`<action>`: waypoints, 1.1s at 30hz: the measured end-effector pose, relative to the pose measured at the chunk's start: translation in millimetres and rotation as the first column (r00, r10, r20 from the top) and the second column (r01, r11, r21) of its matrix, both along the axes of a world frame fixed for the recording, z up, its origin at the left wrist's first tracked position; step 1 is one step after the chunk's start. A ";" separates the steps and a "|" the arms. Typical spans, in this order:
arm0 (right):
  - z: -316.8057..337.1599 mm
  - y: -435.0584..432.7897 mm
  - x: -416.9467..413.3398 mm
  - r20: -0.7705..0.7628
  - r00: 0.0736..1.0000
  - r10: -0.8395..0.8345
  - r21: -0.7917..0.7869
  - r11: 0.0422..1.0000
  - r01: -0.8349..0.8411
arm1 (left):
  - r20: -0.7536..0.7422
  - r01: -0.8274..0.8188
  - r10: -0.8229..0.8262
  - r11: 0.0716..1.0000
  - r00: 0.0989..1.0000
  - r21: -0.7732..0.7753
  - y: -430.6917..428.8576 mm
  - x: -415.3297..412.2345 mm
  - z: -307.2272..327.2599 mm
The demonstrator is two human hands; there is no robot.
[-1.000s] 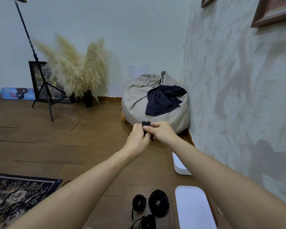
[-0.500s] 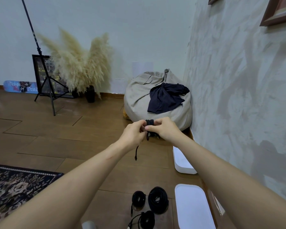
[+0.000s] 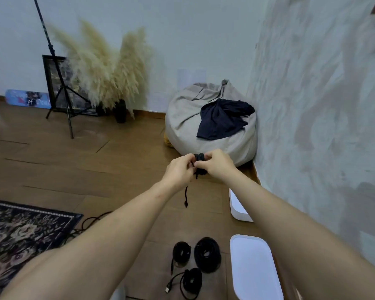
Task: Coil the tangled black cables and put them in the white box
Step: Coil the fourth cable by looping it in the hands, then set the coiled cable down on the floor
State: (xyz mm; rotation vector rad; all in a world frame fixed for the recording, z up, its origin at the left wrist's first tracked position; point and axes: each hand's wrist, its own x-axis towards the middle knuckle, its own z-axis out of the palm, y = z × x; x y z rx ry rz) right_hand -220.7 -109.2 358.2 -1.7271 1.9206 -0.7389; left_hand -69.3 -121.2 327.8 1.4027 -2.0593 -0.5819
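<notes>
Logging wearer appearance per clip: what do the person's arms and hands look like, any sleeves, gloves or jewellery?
Both arms are bare to the frame edge, no sleeves showing. The left hand and right hand show no gloves, rings, watch or bracelet.

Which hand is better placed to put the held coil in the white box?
Probably right: the right hand grips the coil, and the white box lies on that side; the left hand pinches the tail.

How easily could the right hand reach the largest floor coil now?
Probably not yet: the right hand and left hand both hold the small cable bundle. Nothing covers the largest coil, so the way looks free once that grip empties.
</notes>
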 end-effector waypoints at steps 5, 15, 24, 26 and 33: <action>-44.1 -11.2 -4.7 -0.067 0.998 0.004 0.090 0.996 0.002 | 0.002 -0.043 0.043 0.997 0.999 0.063 -4.6 -15.1 -56.6; -149.9 -24.6 -0.4 -0.146 0.986 -0.082 0.153 0.983 0.105 | 0.090 -0.162 0.150 0.977 0.984 0.142 -23.6 -17.0 -144.0; -176.5 -26.1 10.6 -0.106 0.992 -0.074 0.196 0.976 0.094 | 0.195 -0.257 0.215 0.940 0.957 0.226 -14.8 -5.9 -167.3; -175.3 -25.4 12.0 -0.088 0.994 -0.065 0.212 0.974 0.082 | 0.188 -0.221 0.177 0.945 0.966 0.243 -9.3 -1.9 -171.8; -166.0 -12.6 16.1 -0.036 0.997 -0.067 0.203 0.976 0.073 | 0.193 -0.206 0.173 0.965 0.966 0.162 1.3 4.4 -160.5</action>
